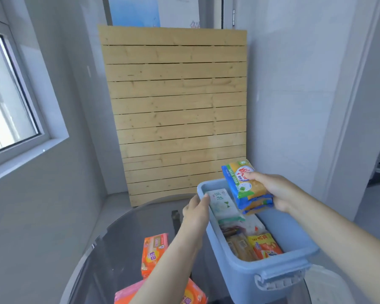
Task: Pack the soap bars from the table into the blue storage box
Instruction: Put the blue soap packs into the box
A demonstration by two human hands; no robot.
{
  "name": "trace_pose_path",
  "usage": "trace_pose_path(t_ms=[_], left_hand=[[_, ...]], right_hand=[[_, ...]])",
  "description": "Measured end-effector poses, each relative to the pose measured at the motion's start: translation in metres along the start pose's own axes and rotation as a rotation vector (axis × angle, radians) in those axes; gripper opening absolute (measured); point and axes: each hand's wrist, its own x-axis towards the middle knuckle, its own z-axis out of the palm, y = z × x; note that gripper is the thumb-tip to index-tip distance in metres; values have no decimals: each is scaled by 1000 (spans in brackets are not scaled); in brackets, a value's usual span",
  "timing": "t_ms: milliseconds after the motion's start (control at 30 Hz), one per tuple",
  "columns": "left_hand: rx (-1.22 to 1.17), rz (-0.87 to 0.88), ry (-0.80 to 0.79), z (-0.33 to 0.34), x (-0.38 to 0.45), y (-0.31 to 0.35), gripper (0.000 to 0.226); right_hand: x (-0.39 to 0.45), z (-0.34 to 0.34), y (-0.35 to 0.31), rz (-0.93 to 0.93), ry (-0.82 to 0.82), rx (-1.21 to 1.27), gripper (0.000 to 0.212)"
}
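Observation:
The blue storage box (219,249) stands on the round glass table (119,249), with several wrapped soap bars inside. My right hand (274,189) grips a stack of yellow soap packs with blue and green wrappers (244,187) above the box's far end. At the box's far left corner, my left hand (195,210) holds a white and green soap box (222,205) that lies slanted just inside the rim. An orange soap pack (154,251) lies on the table left of my left forearm. More orange and pink packs (193,292) lie at the bottom edge, partly hidden by the arm.
A wooden slat panel (176,110) leans against the wall behind the table. A window (7,106) is on the left wall. A white round object (329,286) sits low at the right of the box.

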Motion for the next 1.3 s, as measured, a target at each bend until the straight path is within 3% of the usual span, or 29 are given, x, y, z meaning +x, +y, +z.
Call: trace_pose_path(t_ms=[200, 367, 533, 700, 833, 933, 1300], left_hand=[[-5, -7, -85, 12, 17, -29, 44], [14, 0, -98, 13, 22, -33, 45], [13, -5, -93, 14, 23, -34, 44], [-1, -7, -105, 12, 23, -33, 47], [-17, -19, -110, 12, 24, -33, 49], [-26, -22, -107, 12, 25, -34, 48], [-40, -14, -89, 15, 24, -35, 46]], right_hand=[[35, 7, 14, 22, 49, -203, 24], [58, 5, 24, 125, 110, -131, 11], [71, 3, 35, 182, 95, -203, 19], [68, 6, 36, 59, 48, -547, 65], [66, 6, 30, -95, 117, -658, 57], [64, 9, 25, -199, 169, -843, 71], [55, 15, 38, -241, 152, -905, 59]])
